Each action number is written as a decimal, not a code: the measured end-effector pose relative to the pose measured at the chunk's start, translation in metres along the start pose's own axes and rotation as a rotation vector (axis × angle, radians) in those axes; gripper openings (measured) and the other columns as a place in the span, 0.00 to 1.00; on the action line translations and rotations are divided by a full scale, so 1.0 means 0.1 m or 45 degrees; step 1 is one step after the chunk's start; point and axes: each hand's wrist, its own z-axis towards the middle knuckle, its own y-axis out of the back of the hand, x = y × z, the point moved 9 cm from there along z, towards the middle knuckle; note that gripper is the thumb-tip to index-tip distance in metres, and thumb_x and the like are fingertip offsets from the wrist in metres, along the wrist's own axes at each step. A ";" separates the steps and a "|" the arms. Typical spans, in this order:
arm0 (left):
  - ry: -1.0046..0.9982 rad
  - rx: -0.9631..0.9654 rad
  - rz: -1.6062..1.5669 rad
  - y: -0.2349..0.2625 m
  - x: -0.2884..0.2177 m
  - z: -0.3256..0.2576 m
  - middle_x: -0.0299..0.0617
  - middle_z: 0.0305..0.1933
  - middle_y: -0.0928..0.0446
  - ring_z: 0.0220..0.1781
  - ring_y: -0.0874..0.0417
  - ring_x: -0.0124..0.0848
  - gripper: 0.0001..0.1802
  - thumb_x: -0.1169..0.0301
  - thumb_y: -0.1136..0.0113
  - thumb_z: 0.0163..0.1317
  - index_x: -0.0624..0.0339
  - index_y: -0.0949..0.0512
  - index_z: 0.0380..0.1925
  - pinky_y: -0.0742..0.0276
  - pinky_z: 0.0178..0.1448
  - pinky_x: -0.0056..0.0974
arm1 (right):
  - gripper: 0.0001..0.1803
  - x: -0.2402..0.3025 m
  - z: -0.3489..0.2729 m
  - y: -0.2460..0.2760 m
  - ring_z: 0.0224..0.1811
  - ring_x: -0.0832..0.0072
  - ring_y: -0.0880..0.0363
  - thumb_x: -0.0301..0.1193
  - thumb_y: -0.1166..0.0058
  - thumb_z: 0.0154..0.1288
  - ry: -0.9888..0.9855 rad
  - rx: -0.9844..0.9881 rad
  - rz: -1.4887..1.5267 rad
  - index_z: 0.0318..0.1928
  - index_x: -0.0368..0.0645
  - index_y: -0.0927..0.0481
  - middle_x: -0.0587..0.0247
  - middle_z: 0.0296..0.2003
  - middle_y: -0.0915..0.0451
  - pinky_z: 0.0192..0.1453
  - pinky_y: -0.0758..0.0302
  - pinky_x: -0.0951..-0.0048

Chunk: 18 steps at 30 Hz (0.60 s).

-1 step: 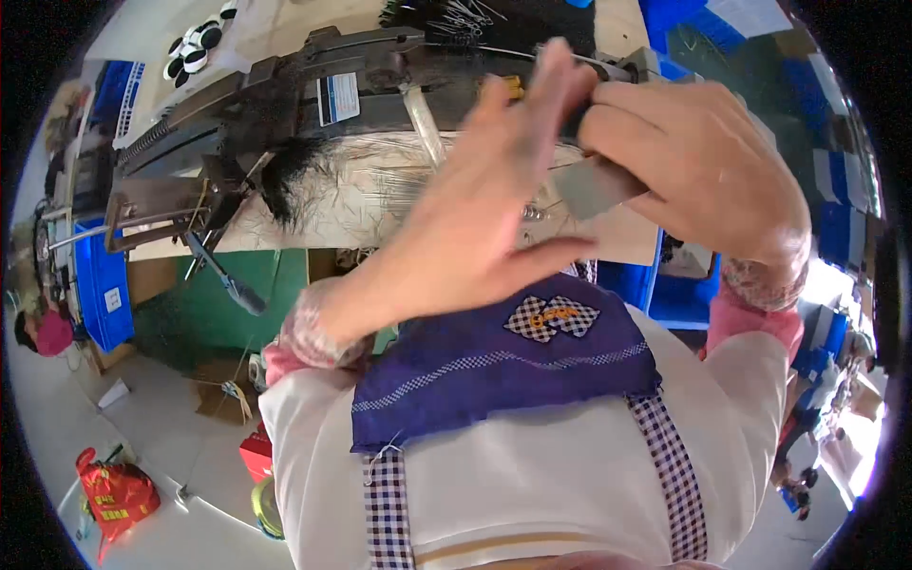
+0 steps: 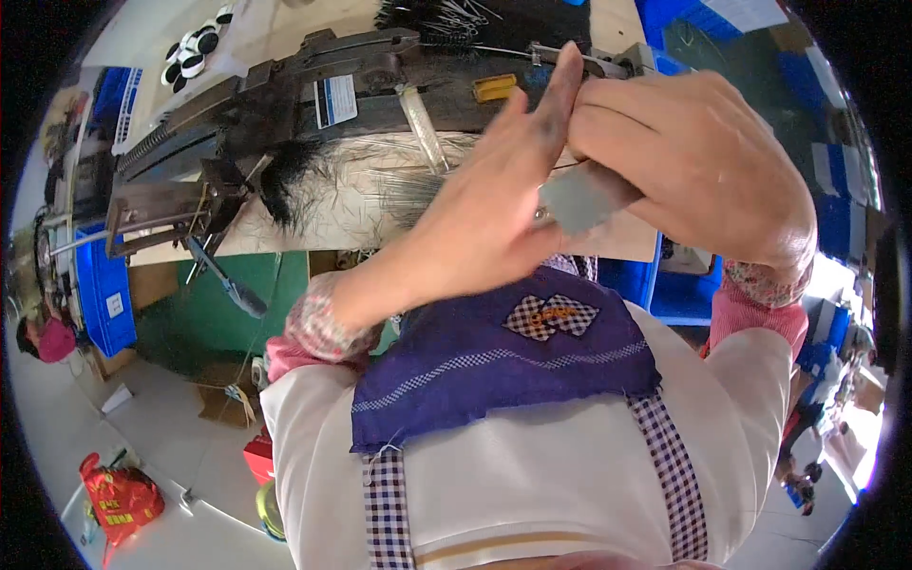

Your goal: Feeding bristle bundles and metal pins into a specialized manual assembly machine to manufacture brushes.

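Note:
My left hand [image 2: 484,204] reaches across the middle of the view with fingers stretched out and apart. One long finger points up beside the knuckles of my right hand, with dark smudges on it. My left thumb is out of sight near the plate. My right hand [image 2: 703,176] is closed, its fingers curled, with a flat grey rectangular plate [image 2: 578,201] sticking out toward the left palm. What else lies inside the right fist is hidden. Both hands are above a dark metal bench machine [image 2: 380,71], with a yellow block [image 2: 494,88] on it.
Black bristles [image 2: 285,180] and loose thin wires [image 2: 389,190] lie along the wooden bench [image 2: 351,204]. Looped wire pieces [image 2: 465,17] rest on a dark pile at the back. Black-and-white round parts [image 2: 193,52] are at the far left. A lever handle [image 2: 237,293] juts off the front.
My left hand has shifted, uncovering the yellow block. Its thumb, stretched out below the plate before, is now out of sight. My right hand keeps hold of the plate.

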 end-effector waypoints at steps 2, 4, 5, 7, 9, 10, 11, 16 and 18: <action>0.362 0.189 -0.375 -0.29 0.32 -0.10 0.54 0.52 0.26 0.46 0.22 0.48 0.28 0.74 0.42 0.57 0.68 0.35 0.59 0.27 0.51 0.41 | 0.14 0.14 0.00 0.08 0.28 0.58 0.25 0.22 0.42 0.42 0.036 0.072 -0.089 0.34 0.37 0.26 0.57 0.28 0.27 0.31 0.29 0.67; 0.643 0.030 -0.560 -0.20 0.60 -0.32 0.45 0.35 0.21 0.35 0.20 0.37 0.12 0.72 0.47 0.64 0.66 0.26 0.44 0.25 0.42 0.35 | 0.14 -0.04 0.04 0.24 0.31 0.57 0.23 0.23 0.41 0.46 -0.038 -0.219 0.192 0.37 0.36 0.24 0.56 0.31 0.25 0.34 0.26 0.67; 0.676 -0.144 -0.558 0.00 0.61 -0.44 0.40 0.28 0.21 0.31 0.21 0.31 0.09 0.70 0.49 0.67 0.65 0.23 0.37 0.26 0.38 0.33 | 0.13 -0.34 -0.14 0.25 0.34 0.57 0.22 0.27 0.41 0.53 -0.334 -0.236 0.403 0.40 0.37 0.23 0.56 0.33 0.23 0.37 0.25 0.67; 0.838 -0.617 -0.817 0.46 1.06 -1.14 0.36 0.35 0.22 0.32 0.24 0.24 0.11 0.65 0.53 0.71 0.60 0.25 0.37 0.27 0.38 0.30 | 0.09 -0.65 -0.25 0.13 0.31 0.63 0.20 0.26 0.43 0.56 -0.373 -0.345 0.217 0.37 0.35 0.23 0.57 0.30 0.21 0.34 0.24 0.68; 0.777 -0.596 -0.563 0.64 1.15 -1.12 0.35 0.34 0.25 0.32 0.26 0.24 0.13 0.64 0.56 0.73 0.61 0.26 0.40 0.27 0.41 0.30 | 0.05 -0.87 -0.32 -0.03 0.28 0.68 0.18 0.24 0.44 0.59 -0.447 -0.433 0.004 0.34 0.34 0.23 0.58 0.26 0.19 0.31 0.23 0.70; 0.915 -0.621 -0.297 0.60 1.11 -1.07 0.35 0.32 0.26 0.31 0.27 0.24 0.13 0.64 0.57 0.73 0.61 0.27 0.40 0.27 0.41 0.30 | 0.08 -0.95 -0.29 -0.21 0.32 0.63 0.20 0.27 0.43 0.58 -0.408 -0.408 0.003 0.38 0.37 0.23 0.58 0.31 0.21 0.35 0.23 0.68; 0.985 -0.523 -0.446 0.39 1.15 -1.03 0.35 0.31 0.28 0.31 0.28 0.24 0.13 0.63 0.56 0.73 0.62 0.27 0.41 0.27 0.41 0.31 | 0.12 -0.97 -0.23 -0.34 0.36 0.58 0.22 0.31 0.43 0.58 -0.354 -0.387 0.002 0.42 0.40 0.23 0.58 0.35 0.23 0.39 0.24 0.66; 0.964 -0.448 -1.074 -0.24 0.98 -0.66 0.36 0.30 0.29 0.25 0.33 0.24 0.14 0.60 0.57 0.73 0.59 0.30 0.39 0.34 0.29 0.29 | 0.09 -0.97 0.05 -0.78 0.38 0.57 0.23 0.31 0.45 0.61 -0.331 -0.322 -0.142 0.40 0.42 0.24 0.59 0.34 0.27 0.40 0.25 0.62; 0.831 -0.571 -1.449 -0.08 0.64 -0.36 0.35 0.27 0.33 0.17 0.43 0.19 0.12 0.61 0.55 0.73 0.56 0.31 0.34 0.50 0.18 0.26 | 0.06 -1.01 0.14 -0.82 0.38 0.56 0.25 0.29 0.46 0.60 -0.374 -0.283 -0.063 0.36 0.41 0.26 0.58 0.34 0.30 0.40 0.26 0.60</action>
